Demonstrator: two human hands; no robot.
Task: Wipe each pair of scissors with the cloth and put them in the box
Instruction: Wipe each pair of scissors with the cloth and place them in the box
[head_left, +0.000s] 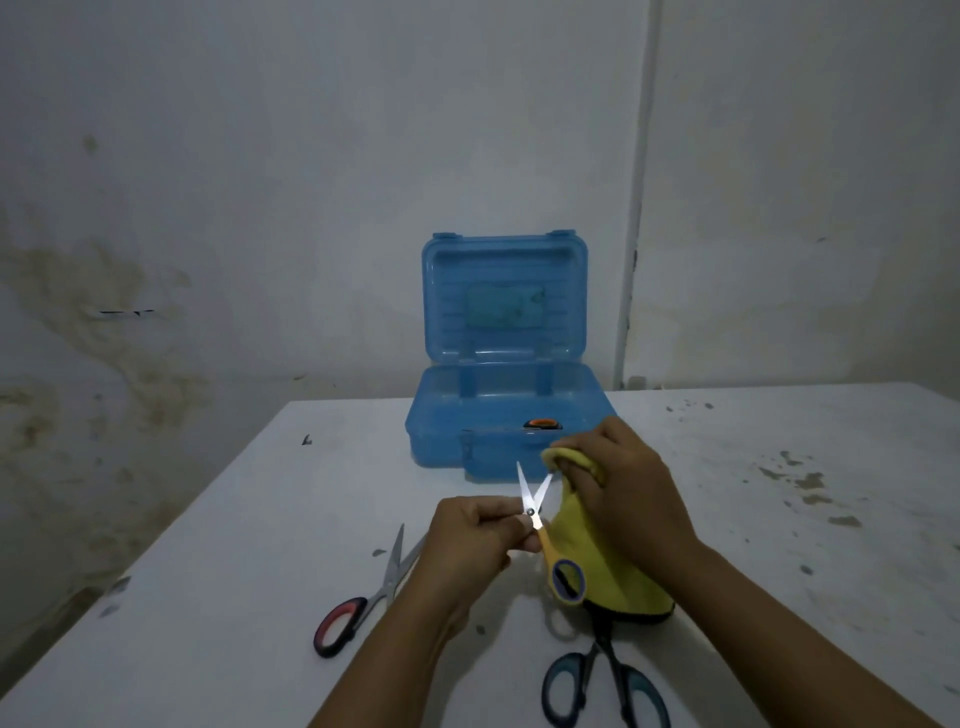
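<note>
A bare, dim room, more storeroom or back room than lived-in space: the plaster wall (156, 260) is stained and peeling, a white pipe (636, 208) runs down it, and the white table (779, 467) is scuffed and spotted.

The left hand (475, 530) holds small open scissors (540, 525). The right hand (623, 488) wipes one blade with the yellow cloth (602, 577).
</note>
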